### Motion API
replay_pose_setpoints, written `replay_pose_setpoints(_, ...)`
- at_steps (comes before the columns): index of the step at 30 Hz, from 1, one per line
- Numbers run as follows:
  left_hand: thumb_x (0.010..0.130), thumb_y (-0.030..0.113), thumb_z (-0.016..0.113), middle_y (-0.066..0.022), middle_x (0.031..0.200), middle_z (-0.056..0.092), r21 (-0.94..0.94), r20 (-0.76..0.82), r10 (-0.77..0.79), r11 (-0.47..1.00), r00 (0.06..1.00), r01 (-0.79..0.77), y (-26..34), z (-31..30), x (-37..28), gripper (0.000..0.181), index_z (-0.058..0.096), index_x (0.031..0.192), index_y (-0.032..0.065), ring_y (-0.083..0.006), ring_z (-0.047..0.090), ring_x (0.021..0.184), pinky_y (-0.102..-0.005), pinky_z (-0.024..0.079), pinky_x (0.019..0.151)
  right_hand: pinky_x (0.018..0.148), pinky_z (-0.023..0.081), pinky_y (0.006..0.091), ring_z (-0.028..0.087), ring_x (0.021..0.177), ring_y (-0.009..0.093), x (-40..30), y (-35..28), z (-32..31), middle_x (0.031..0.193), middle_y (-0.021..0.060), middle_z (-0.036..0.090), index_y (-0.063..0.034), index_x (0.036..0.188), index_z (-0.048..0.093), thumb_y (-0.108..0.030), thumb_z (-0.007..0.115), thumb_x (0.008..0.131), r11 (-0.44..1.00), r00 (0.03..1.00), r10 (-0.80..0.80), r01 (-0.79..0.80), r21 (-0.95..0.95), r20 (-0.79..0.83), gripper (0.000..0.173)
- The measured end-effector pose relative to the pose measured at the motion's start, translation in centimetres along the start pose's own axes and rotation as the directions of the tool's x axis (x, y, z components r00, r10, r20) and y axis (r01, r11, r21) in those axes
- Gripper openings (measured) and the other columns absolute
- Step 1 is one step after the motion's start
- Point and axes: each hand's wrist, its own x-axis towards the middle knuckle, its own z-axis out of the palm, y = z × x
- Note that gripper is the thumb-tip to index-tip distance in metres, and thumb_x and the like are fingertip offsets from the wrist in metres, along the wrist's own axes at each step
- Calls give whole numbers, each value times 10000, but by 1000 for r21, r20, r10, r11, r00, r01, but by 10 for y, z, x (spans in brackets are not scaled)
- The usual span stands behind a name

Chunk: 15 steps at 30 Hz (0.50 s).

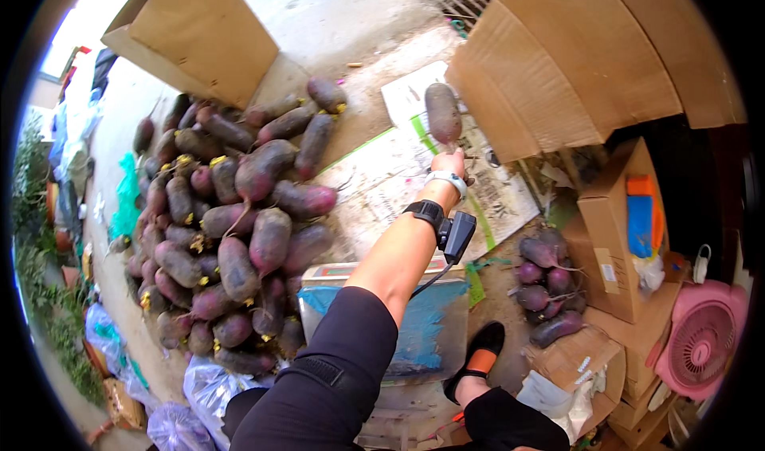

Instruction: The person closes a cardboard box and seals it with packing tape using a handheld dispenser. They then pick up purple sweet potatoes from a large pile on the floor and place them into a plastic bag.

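Note:
My left hand (pixel 449 163) reaches forward, closed around the thin root end of a large purple root vegetable (pixel 443 114), a beet or radish. This vegetable appears over a dirty white printed sheet (pixel 370 182) on the floor; whether it touches the sheet cannot be told. A white band and a black strap with a small device (pixel 457 236) circle my left wrist and forearm. Below the forearm is a box-like object with a worn blue top (pixel 427 325), perhaps a scale. To the left lies a big heap of similar purple roots (pixel 239 269). My right hand is out of view.
Cardboard boxes stand at the upper left (pixel 203 38) and upper right (pixel 538 74). A smaller pile of roots (pixel 547 277) lies at right, near a carton (pixel 615 236) and a pink fan (pixel 699 343). Plastic bags (pixel 209 385) sit lower left. My shoe (pixel 487 340) rests beside the box-like object.

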Motion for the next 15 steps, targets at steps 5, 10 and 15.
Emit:
replay_pose_setpoints(5,951,250,504,-97,607,556,327,-39,237,921,971,-212,53,-107,-41,301,703,898,31,-219,483,358,-362,455,401,715,491,315,613,763,249,13,-15,13,858,163,647,66,1020,628,80,583,757,1000,998,0,1,-13,65,267)
replay_pose_setpoints(10,887,226,567,-197,790,674,749,217,527,450,822,-486,90,-203,-142,293,670,971,-34,-222,652,674,-369,515,602,757,476,280,591,796,198,-12,-12,37,881,139,623,74,1041,620,66,517,820,996,998,60,-58,-66,19,244)
replay_pose_setpoints(15,940,209,546,24,614,526,406,-68,338,869,939,-283,120,-310,-324,229,666,959,14,-69,438,456,-232,327,403,750,474,273,599,802,180,-8,-22,58,872,111,621,37,1046,630,41,571,840,978,999,52,-51,-202,0,215)
